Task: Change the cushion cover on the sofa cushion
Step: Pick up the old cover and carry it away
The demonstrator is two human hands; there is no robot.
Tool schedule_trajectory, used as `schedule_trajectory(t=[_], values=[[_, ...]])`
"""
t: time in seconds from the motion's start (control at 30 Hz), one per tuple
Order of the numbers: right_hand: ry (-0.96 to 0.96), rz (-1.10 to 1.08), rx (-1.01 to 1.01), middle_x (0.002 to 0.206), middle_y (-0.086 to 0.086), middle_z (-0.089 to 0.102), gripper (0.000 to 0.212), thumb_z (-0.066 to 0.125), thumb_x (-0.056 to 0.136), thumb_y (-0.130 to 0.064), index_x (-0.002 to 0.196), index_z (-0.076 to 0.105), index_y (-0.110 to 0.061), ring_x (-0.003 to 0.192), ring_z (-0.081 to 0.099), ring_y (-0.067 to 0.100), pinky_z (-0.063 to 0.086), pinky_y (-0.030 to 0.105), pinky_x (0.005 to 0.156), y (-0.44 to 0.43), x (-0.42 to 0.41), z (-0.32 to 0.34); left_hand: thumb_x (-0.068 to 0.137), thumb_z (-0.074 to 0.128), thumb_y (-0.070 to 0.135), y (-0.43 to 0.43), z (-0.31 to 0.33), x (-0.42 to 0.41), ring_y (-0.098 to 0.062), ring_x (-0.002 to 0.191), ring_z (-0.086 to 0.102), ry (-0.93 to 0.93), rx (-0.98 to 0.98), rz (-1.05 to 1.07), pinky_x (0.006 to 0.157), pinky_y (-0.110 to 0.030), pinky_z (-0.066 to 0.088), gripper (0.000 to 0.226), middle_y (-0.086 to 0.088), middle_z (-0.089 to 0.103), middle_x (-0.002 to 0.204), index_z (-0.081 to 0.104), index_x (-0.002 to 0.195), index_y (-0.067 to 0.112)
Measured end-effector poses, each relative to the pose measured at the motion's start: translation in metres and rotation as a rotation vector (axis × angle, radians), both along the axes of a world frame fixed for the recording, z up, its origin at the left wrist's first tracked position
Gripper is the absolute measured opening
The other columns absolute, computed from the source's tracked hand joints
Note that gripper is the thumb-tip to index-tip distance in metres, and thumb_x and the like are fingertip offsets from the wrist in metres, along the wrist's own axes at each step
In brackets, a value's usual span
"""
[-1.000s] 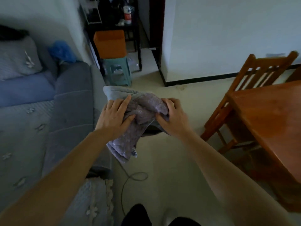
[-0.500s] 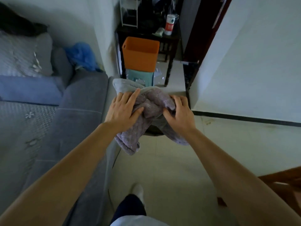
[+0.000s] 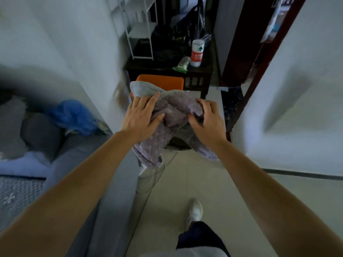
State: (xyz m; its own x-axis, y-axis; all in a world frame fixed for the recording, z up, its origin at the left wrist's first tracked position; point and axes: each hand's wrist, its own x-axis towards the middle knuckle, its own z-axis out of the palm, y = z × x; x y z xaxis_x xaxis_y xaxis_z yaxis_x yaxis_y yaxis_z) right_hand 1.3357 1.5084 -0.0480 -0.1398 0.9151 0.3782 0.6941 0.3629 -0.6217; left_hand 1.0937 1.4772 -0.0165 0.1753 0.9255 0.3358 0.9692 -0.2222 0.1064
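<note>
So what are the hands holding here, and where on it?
A bunched purple-grey quilted fabric cover, by both: the left hand pinches its upper left folds, the right hand clutches the right side.

White walls [image 3: 55, 43] and a pale floor [image 3: 204, 182] framed a grey sofa [image 3: 74, 145] on the left, with a dark side table [image 3: 157, 70] and a white shelf rack [image 3: 141, 30] ahead.

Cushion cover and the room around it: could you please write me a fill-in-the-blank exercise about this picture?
1. The left hand and the right hand hold the cushion cover; the box behind it is ____.
2. The sofa is on the person's ____ side.
3. The crumpled bag at the sofa's far end is ____.
4. The shoe on the floor is ____.

Missing words: orange; left; blue; white.
</note>
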Motion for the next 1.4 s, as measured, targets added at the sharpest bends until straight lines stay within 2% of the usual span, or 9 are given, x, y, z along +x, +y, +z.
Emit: schedule_trajectory(t=[0.3, 0.5, 0.7, 0.83, 1.03, 1.1, 1.2, 1.3, 1.4], values=[[0.132, 0.159, 0.042, 0.135, 0.008, 0.045, 0.051, 0.06, 0.093, -0.041, 0.138, 0.045, -0.022, 0.109, 0.057, 0.026, 0.047, 0.031, 0.078, 0.251, -0.061, 0.056, 0.097, 0.036, 0.051, 0.223, 0.067, -0.047, -0.036, 0.112, 0.045, 0.012, 0.14, 0.131, 0.095, -0.049, 0.04, 0.065, -0.015, 0.048, 0.131, 0.03, 0.15, 0.013], [0.163, 0.207, 0.04, 0.136, 0.009, 0.044, 0.051, 0.056, 0.094, -0.045, 0.137, 0.044, -0.021, 0.112, 0.054, 0.02, 0.052, 0.035, 0.089, 0.372, -0.11, 0.047, 0.098, 0.038, 0.05, 0.342, 0.062, -0.096, -0.037, 0.111, 0.045, 0.012, 0.197, 0.121, 0.096, -0.049, 0.039, 0.064, -0.017, 0.048, 0.13, 0.03, 0.149, 0.013], [0.217, 0.201, -0.049, 0.131, 0.008, 0.047, 0.046, 0.055, 0.094, -0.042, 0.133, 0.045, -0.02, 0.114, 0.052, 0.019, 0.05, 0.04, 0.096, 0.454, -0.154, 0.013, 0.099, 0.036, 0.051, 0.43, 0.022, -0.134, -0.037, 0.11, 0.046, -0.063, 0.17, 0.123, 0.092, -0.049, 0.042, 0.064, -0.018, 0.05, 0.129, 0.033, 0.148, 0.011], [0.301, 0.192, -0.183, 0.128, 0.005, 0.05, 0.044, 0.055, 0.094, -0.043, 0.131, 0.047, -0.021, 0.113, 0.051, 0.012, 0.046, 0.024, 0.094, 0.492, -0.175, -0.026, 0.099, 0.035, 0.051, 0.471, -0.022, -0.146, -0.038, 0.111, 0.046, -0.125, 0.103, 0.177, 0.095, -0.053, 0.041, 0.064, -0.019, 0.048, 0.13, 0.032, 0.149, 0.011], [0.349, 0.277, -0.501, 0.131, 0.0, 0.054, 0.046, 0.052, 0.093, -0.054, 0.132, 0.043, -0.034, 0.124, 0.052, 0.019, 0.048, 0.049, 0.1, 0.536, -0.18, -0.13, 0.099, 0.033, 0.052, 0.505, -0.137, -0.14, -0.042, 0.125, 0.039, -0.192, -0.108, 0.332, 0.104, -0.054, 0.035, 0.068, -0.021, 0.035, 0.146, 0.02, 0.153, 0.014], [0.213, 0.307, -0.632, 0.149, 0.002, 0.041, 0.063, 0.048, 0.092, -0.062, 0.147, 0.029, -0.037, 0.135, 0.044, 0.022, 0.044, 0.05, 0.107, 0.544, -0.175, -0.161, 0.097, 0.03, 0.059, 0.498, -0.183, -0.133, -0.044, 0.139, 0.024, -0.225, -0.319, 0.429, 0.113, -0.056, 0.026, 0.074, -0.021, 0.017, 0.156, 0.008, 0.156, 0.019], [-0.199, 0.401, -0.799, 0.162, 0.004, 0.019, 0.079, 0.038, 0.09, -0.074, 0.154, 0.004, -0.042, 0.144, 0.029, 0.031, 0.036, 0.052, 0.111, 0.549, -0.154, -0.204, 0.09, 0.026, 0.07, 0.466, -0.242, -0.12, -0.041, 0.147, 0.0, -0.238, -0.566, 0.469, 0.118, -0.056, 0.013, 0.087, -0.022, -0.004, 0.16, -0.002, 0.156, 0.019], [-0.667, 0.531, -0.775, 0.164, 0.011, 0.009, 0.084, 0.031, 0.089, -0.077, 0.156, 0.001, -0.035, 0.149, 0.014, 0.036, 0.018, 0.05, 0.119, 0.542, -0.132, -0.235, 0.088, 0.017, 0.075, 0.426, -0.276, -0.107, -0.035, 0.147, -0.018, -0.168, -0.859, 0.542, 0.12, -0.052, 0.002, 0.087, -0.016, -0.02, 0.16, -0.016, 0.152, 0.027], [-0.859, 0.676, -0.684, 0.164, 0.014, 0.003, 0.084, 0.037, 0.092, -0.07, 0.157, 0.002, -0.03, 0.15, 0.004, 0.035, 0.006, 0.046, 0.121, 0.536, -0.122, -0.241, 0.089, 0.007, 0.074, 0.399, -0.28, -0.098, -0.029, 0.144, -0.029, -0.116, -1.006, 0.542, 0.12, -0.047, -0.007, 0.082, -0.011, -0.027, 0.159, -0.016, 0.153, 0.028]])
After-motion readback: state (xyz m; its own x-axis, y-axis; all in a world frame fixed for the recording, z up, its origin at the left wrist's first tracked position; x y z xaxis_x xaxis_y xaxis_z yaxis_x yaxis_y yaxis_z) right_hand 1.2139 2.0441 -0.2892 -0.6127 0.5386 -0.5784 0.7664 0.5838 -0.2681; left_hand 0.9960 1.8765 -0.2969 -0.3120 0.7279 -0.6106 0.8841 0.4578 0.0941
